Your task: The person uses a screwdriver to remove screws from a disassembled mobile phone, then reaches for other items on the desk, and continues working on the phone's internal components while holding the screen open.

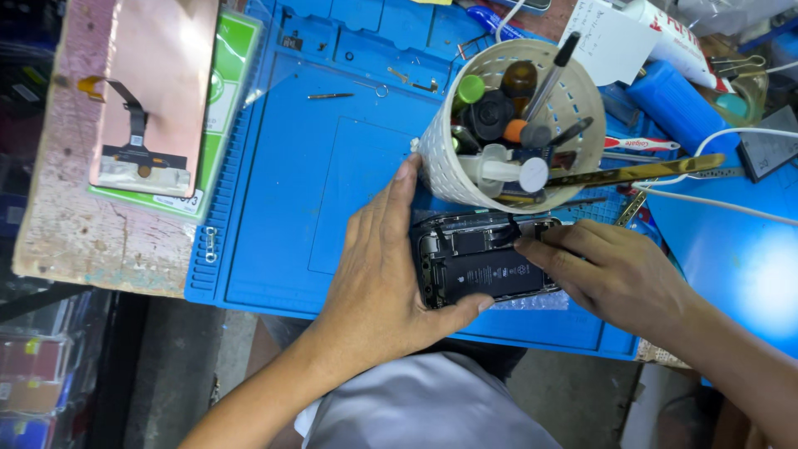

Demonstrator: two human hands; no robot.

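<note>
I see my left hand (378, 270) wrapped around the near-left end of an opened phone (486, 259) that lies flat on the blue work mat (283, 183). The fingers are loosely curled rather than clenched: the thumb runs along the phone's near edge, touching it, and the index finger stretches up along its far-left corner, its tip resting against the side of the white perforated tool cup (507, 125). My right hand (615, 274) comes in from the other side, fingers held close together and laid on the phone's right end, with the fingertips pressing near its upper right corner; I cannot tell whether they pinch anything small there. So both hands are on the phone, one at each end, with its dark battery and inner parts showing between them.

The phone sits just in front of the tool cup, almost touching its base. The cup is packed with screwdrivers and a syringe. Well to the left of the cup, off the mat, a detached screen panel (154, 91) lies face down with its flex cable showing.
</note>
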